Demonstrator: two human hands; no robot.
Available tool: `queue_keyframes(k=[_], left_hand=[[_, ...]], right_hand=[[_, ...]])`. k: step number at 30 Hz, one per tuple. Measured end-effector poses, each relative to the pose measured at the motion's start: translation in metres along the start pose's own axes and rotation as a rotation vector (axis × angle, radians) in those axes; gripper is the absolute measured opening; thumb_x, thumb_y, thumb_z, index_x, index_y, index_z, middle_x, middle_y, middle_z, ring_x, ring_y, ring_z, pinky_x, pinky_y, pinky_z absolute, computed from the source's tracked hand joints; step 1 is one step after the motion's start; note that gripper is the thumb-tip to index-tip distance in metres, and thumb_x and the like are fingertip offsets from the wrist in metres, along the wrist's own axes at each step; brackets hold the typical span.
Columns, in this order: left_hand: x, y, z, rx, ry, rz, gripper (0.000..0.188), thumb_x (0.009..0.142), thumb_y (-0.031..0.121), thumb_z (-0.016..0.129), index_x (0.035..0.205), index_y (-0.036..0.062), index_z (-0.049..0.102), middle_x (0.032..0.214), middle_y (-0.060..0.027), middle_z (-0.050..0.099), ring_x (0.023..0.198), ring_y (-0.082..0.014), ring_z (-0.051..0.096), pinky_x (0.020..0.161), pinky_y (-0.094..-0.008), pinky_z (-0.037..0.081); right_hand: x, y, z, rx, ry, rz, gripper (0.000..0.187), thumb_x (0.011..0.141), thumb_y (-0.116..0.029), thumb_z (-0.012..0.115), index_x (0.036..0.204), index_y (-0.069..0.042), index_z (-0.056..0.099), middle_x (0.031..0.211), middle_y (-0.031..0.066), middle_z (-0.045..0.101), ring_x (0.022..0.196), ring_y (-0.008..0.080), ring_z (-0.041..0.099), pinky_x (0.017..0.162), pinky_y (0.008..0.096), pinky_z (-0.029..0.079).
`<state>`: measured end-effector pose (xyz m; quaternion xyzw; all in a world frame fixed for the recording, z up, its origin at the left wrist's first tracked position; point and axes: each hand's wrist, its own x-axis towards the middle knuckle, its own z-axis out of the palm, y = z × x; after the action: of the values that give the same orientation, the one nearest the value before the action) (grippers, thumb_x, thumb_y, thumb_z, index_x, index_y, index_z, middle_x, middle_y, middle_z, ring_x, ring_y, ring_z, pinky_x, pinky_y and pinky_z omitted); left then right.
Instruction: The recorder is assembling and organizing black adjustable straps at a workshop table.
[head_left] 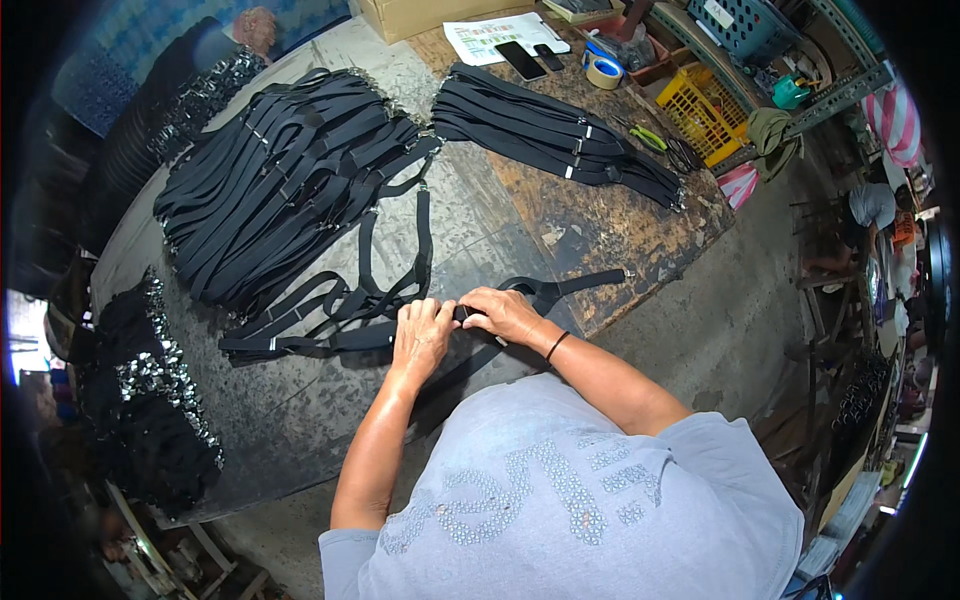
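Both my hands are closed on a black elastic suspender strap [360, 338] at the near side of the table. My left hand [423, 332] grips it from the left, my right hand [497, 314] pinches it just beside, with a short stretch of strap showing between them. One strap end with a metal clip [627, 274] lies out to the right. Loose loops of the same strap spread left of my hands. Beyond lies a large pile of black suspenders [290, 170], and a smaller bundle [560, 135] sits to its right.
Black straps with shiny clips [160, 390] heap at the table's left edge. At the back are a phone [521, 61], a printed sheet [480, 38], tape rolls [604, 72] and green-handled snips [648, 137]. A yellow basket [705, 115] stands right. Another person [185, 80] is at far left.
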<state>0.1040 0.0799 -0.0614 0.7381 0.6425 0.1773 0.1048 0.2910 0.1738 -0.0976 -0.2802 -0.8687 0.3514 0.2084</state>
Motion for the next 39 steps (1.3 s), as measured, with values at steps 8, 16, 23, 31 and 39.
queue_keyframes(k=[8,16,23,31,39], left_hand=[[-0.005,-0.021,0.005,0.136,0.031,0.016,0.033,0.085,0.025,0.070,0.114,0.0106,0.063,0.098,-0.0057,0.057,0.096,-0.0256,0.053,0.087,-0.0419,0.039],[0.001,-0.029,0.023,0.194,0.027,-0.009,0.039,0.085,0.017,0.067,0.122,0.0097,0.059,0.099,-0.0073,0.057,0.097,-0.0263,0.054,0.091,-0.0436,0.039],[0.008,-0.028,0.027,0.157,0.066,0.055,0.051,0.078,0.011,0.067,0.128,0.0077,0.057,0.107,-0.0091,0.060,0.100,-0.0276,0.055,0.095,-0.0451,0.039],[0.029,-0.016,0.052,0.086,-0.006,-0.043,0.042,0.085,0.034,0.072,0.119,0.0118,0.063,0.100,-0.0059,0.058,0.096,-0.0258,0.054,0.089,-0.0453,0.039],[0.039,-0.016,0.046,0.057,-0.028,-0.066,0.032,0.085,0.029,0.072,0.113,0.0178,0.064,0.095,-0.0050,0.055,0.095,-0.0257,0.053,0.086,-0.0455,0.038]], right_hand=[[-0.008,0.015,-0.013,-0.139,-0.054,0.162,0.034,0.083,-0.029,0.073,0.112,-0.011,0.067,0.107,0.0070,0.067,0.095,0.0326,0.067,0.079,0.0424,0.054],[-0.018,0.019,-0.035,-0.142,0.061,0.217,0.045,0.085,-0.029,0.072,0.125,-0.012,0.061,0.119,0.0093,0.062,0.101,0.0361,0.064,0.085,0.0436,0.053],[-0.081,0.082,-0.096,-0.278,0.247,0.526,0.033,0.088,-0.024,0.070,0.115,-0.006,0.064,0.111,0.0153,0.059,0.099,0.0374,0.063,0.083,0.0451,0.051],[-0.095,0.095,-0.094,-0.459,0.260,0.477,0.039,0.083,-0.025,0.076,0.115,-0.006,0.065,0.116,0.0134,0.054,0.107,0.0359,0.052,0.092,0.0451,0.045],[-0.080,0.087,-0.105,-0.462,0.279,0.444,0.030,0.084,-0.016,0.072,0.111,-0.006,0.066,0.110,0.0127,0.057,0.104,0.0353,0.055,0.090,0.0451,0.046]])
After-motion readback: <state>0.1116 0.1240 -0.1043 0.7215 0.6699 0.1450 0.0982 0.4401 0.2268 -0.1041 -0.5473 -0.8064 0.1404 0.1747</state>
